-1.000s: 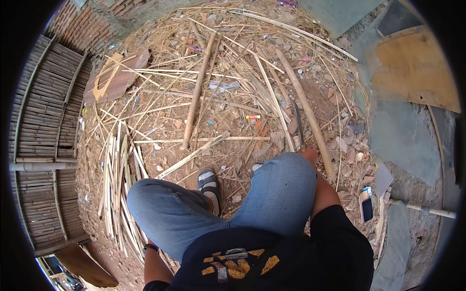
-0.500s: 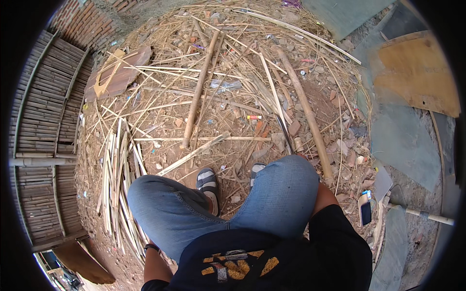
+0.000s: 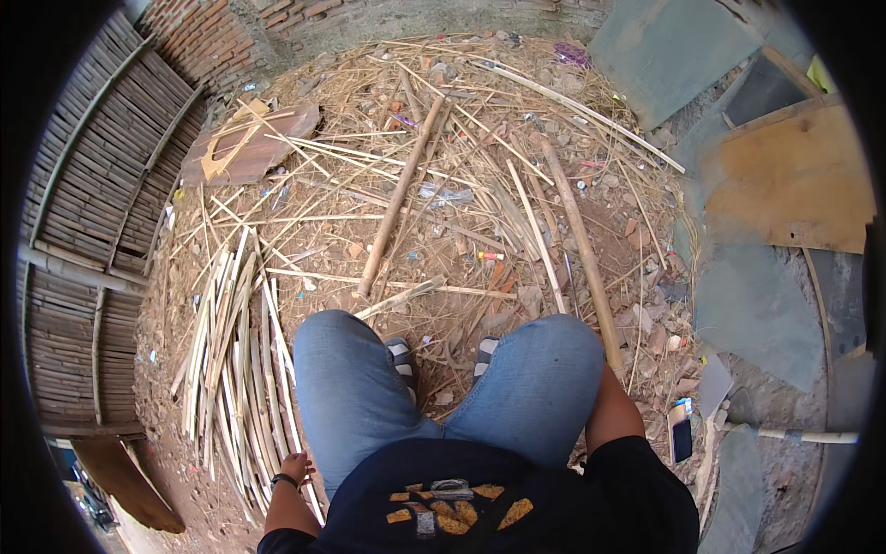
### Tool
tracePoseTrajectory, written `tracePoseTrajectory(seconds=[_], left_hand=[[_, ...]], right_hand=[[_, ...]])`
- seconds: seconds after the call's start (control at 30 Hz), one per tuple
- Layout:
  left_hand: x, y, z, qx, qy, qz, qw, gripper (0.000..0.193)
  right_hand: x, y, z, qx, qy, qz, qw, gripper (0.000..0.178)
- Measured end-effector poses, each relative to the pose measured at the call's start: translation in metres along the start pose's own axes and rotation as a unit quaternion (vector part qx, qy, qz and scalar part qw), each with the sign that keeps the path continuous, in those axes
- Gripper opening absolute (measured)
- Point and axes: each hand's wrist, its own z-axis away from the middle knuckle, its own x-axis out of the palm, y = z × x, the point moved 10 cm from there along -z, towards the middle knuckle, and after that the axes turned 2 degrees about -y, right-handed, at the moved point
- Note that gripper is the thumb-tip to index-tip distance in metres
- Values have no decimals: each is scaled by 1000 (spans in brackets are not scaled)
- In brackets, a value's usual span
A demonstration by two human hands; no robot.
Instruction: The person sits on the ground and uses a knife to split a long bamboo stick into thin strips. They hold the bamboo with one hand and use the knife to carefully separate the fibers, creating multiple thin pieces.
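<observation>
My left hand (image 3: 295, 467), with a dark band at the wrist, is low beside my left thigh. Its fingers look loosely apart, next to the right edge of a pile of split bamboo strips (image 3: 231, 360). Whether a fingertip touches a strip is too small to tell. My right forearm (image 3: 613, 411) goes down behind my right thigh, which hides the right hand. Just beyond my right knee a thin dark, blade-like piece (image 3: 569, 277) points away from me; its near end is hidden.
Two bamboo poles (image 3: 401, 198) (image 3: 580, 240) lie ahead among loose strips, straw and brick rubble. A phone (image 3: 681, 438) lies at the right, near grey sheets (image 3: 757, 295) and a brown board (image 3: 794, 180). A bamboo slat wall (image 3: 69, 342) stands left, a brick wall (image 3: 198, 42) behind.
My left leg has swung inward, and my left hand has come into view beside the strips. The dark piece by my right knee now shows as a thinner line.
</observation>
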Motion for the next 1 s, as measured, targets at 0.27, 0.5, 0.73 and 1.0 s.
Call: tracePoseTrajectory(seconds=[0.27, 0.5, 0.73, 1.0], left_hand=[[-17, 60, -22, 108, 58, 214, 969, 31], [-81, 222, 40, 356, 114, 362, 854, 29], [-38, 448, 234, 576, 6, 295, 763, 32], [47, 578, 401, 566, -389, 443, 577, 83]], right_hand=[[-141, -40, 98, -68, 86, 19, 994, 38], [-222, -83, 146, -176, 116, -15, 977, 40], [-250, -191, 193, -231, 42, -149, 961, 27], [-190, -372, 207, -373, -185, -173, 893, 33]])
